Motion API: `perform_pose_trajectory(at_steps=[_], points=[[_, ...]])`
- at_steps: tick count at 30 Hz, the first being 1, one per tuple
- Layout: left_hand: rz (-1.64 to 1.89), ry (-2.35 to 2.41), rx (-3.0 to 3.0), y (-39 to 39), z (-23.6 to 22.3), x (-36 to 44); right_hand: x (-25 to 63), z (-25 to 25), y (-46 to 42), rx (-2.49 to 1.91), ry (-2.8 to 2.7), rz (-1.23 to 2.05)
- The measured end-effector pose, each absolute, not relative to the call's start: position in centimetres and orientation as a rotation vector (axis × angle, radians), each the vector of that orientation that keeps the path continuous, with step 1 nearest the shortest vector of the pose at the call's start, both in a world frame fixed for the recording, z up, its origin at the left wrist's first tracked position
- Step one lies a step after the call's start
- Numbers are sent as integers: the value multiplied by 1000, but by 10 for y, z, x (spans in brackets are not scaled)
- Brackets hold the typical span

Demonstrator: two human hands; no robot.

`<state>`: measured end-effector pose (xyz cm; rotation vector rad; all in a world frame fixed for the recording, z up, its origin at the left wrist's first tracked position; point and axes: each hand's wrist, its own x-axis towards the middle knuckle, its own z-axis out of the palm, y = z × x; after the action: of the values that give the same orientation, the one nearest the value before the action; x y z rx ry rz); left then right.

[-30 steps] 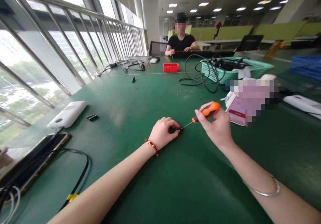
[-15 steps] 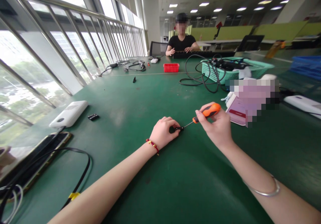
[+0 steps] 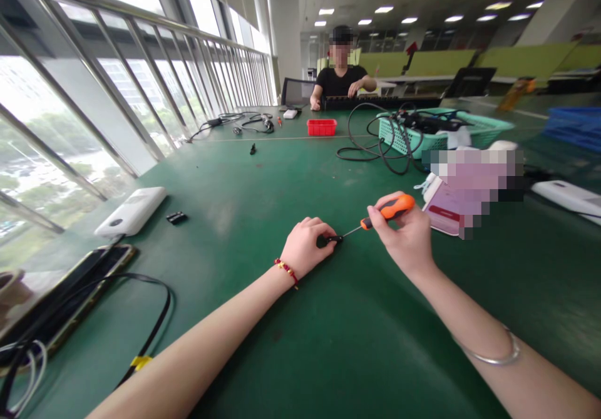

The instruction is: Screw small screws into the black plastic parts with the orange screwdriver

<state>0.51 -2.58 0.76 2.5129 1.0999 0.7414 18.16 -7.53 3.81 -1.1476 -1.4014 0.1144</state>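
Note:
My left hand (image 3: 305, 243), with a red beaded bracelet at its wrist, is closed round a small black part (image 3: 334, 239) on the green table. Only the part's right end shows past the fingers, so its kind is unclear. An orange and black screwdriver (image 3: 394, 206) is gripped by its handle in my right hand (image 3: 409, 234). The screwdriver slants down to the left, its thin shaft meeting the right end of the black part. Whether the tip sits in a screw is too small to see.
A white power bank (image 3: 132, 211), a phone (image 3: 70, 300) and a small black piece (image 3: 176, 218) lie left. Farther off are a red bin (image 3: 322, 127), a teal basket (image 3: 488, 132) with cables, and a pink-screened phone (image 3: 444, 209). A person (image 3: 340, 81) sits opposite.
My hands, the screwdriver and the black part hold almost the same place. Across the table, the other person's hands have shifted. The view has moved very slightly.

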Motion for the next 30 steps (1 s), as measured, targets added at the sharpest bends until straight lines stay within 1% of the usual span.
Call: perform_pose_trajectory(at_steps=[5,13,19,26,30], points=[[732,1111,2532,-27,9,5,181,42,-77,-1192,-1401,163],[737,1265,2533,-28,10,5,178,45,-79,-1229,-1455,281],[767,1301,2512,-28,8,4,178,43,-78,-1125,-1451,236],[794,1266,2445,-28,7,5,173,47,-86,-1231,-1533,288],[790,1287,2426,-27,7,5,171,45,-87,-1168,-1505,203]])
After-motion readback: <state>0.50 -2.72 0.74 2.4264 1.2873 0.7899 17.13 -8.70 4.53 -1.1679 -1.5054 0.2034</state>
